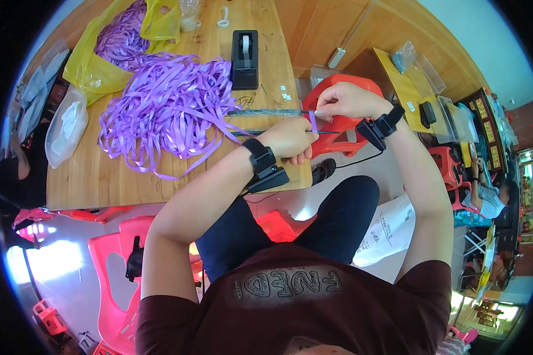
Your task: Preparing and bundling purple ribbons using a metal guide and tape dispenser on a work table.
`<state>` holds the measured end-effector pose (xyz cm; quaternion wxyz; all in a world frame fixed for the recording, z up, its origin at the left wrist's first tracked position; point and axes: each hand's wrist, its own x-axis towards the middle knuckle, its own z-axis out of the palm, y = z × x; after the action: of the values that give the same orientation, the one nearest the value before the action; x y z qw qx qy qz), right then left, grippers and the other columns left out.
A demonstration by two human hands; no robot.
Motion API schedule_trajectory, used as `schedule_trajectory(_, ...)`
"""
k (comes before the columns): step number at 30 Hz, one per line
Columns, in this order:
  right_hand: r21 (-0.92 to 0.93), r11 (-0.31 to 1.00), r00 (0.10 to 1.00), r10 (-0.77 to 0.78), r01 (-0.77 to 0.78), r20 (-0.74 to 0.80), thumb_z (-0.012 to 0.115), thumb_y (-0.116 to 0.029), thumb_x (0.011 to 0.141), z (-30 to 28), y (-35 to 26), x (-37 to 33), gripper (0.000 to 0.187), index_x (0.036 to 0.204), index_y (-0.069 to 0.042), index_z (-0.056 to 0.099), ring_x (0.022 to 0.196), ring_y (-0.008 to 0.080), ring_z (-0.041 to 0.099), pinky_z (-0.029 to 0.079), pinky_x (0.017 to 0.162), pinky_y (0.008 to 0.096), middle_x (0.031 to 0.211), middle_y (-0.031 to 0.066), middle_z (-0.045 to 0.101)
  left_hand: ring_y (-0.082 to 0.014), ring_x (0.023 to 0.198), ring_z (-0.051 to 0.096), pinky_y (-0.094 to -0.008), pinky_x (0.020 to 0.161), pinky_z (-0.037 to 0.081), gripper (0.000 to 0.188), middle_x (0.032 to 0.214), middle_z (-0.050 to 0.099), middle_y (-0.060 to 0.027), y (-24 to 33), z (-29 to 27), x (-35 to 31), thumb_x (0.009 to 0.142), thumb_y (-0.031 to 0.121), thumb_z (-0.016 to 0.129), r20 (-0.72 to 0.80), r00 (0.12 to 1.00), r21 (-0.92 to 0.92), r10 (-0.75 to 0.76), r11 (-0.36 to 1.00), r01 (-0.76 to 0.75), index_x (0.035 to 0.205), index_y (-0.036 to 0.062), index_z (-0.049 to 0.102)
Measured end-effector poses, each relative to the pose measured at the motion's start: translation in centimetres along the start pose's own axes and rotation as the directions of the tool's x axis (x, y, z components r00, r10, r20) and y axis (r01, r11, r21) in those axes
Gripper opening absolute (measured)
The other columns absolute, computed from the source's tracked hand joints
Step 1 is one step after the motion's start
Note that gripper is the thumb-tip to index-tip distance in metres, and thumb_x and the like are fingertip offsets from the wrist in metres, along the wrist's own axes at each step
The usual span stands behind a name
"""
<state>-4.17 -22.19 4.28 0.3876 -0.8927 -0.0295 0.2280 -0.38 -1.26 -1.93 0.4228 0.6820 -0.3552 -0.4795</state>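
A large heap of purple ribbon lies loose on the wooden table. My left hand is closed at the table's right edge, its fingers curled round a thin dark rod that runs back toward the heap. Above it, my right hand pinches a short purple ribbon strip, which hangs between the two hands. A second slim strand, dark and partly in clear wrap, reaches from the heap to my right fingertips. How ribbon and strands join is hidden by the fingers.
A black tape dispenser stands beyond the heap. A yellow plastic bag holds more ribbon, with a translucent tub beside it. Right of the table is a red plastic stool; a pink chair stands at lower left.
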Motion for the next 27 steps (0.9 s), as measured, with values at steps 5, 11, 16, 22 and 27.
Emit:
schedule_trajectory(5, -0.280, 0.960, 0.999, -0.039, 0.032, -0.021, 0.066, -0.013, 0.091, 0.9, -1.5, 0.5, 0.016, 0.085, 0.002, 0.068, 0.068, 0.0122, 0.064, 0.051, 0.066, 0.0278, 0.073, 0.0073, 0.068, -0.0137, 0.048, 0.060, -0.0264, 0.040, 0.046, 0.029, 0.071, 0.063, -0.0083, 0.0, 0.1, -0.3, 0.101, 0.021, 0.047, -0.001, 0.999, -0.026, -0.039, 0.999, 0.039, 0.106, -0.0068, 0.054)
schedule_trajectory(11, -0.377, 0.926, 1.000, -0.001, 0.011, 0.028, 0.067, -0.014, 0.088, 1.3, -1.9, 1.0, 0.016, 0.083, 0.001, 0.068, 0.069, 0.0153, 0.072, 0.053, 0.062, 0.0278, 0.072, 0.0093, 0.070, -0.0129, 0.048, 0.058, -0.0262, 0.039, 0.045, 0.041, 0.071, 0.062, -0.0075, 0.3, 0.4, -0.4, 0.101, 0.022, 0.049, -0.022, 0.997, -0.039, -0.079, 0.996, 0.078, 0.129, -0.0077, 0.046)
schedule_trajectory(16, -0.500, 0.865, 0.998, -0.061, 0.046, -0.013, 0.074, -0.025, 0.077, 1.3, -1.4, 1.6, 0.024, 0.081, -0.002, 0.070, 0.059, 0.0302, 0.063, 0.050, 0.057, 0.0414, 0.067, 0.0133, 0.066, -0.0160, 0.048, 0.061, -0.0300, 0.041, 0.047, 0.030, 0.067, 0.064, -0.0087, 0.0, 0.6, -0.2, 0.101, 0.022, 0.045, -0.057, 0.997, -0.025, -0.045, 0.999, 0.044, 0.089, -0.0035, 0.056)
schedule_trajectory(22, -0.529, 0.847, 0.990, -0.107, 0.042, -0.093, 0.072, -0.016, 0.081, 1.7, -2.8, 0.5, 0.013, 0.085, -0.004, 0.068, 0.065, 0.0207, 0.068, 0.052, 0.058, 0.0343, 0.094, 0.0102, 0.065, -0.0120, 0.047, 0.056, -0.0257, 0.039, 0.044, 0.046, 0.070, 0.061, -0.0062, -0.2, 0.3, -0.3, 0.101, 0.024, 0.050, -0.027, 0.995, -0.046, -0.095, 0.995, 0.094, 0.134, -0.0068, 0.044)
schedule_trajectory(27, -0.430, 0.858, 0.957, -0.287, 0.280, 0.049, 0.067, -0.014, 0.084, 2.0, 0.4, 0.9, 0.010, 0.091, -0.007, 0.069, 0.092, 0.0264, 0.064, 0.052, 0.077, 0.0378, 0.110, 0.0104, 0.058, -0.0121, 0.047, 0.056, -0.0255, 0.038, 0.044, 0.042, 0.070, 0.061, -0.0061, 0.2, 0.5, -0.3, 0.101, 0.024, 0.050, -0.033, 0.996, -0.043, -0.080, 0.996, 0.079, 0.131, -0.0064, 0.046)
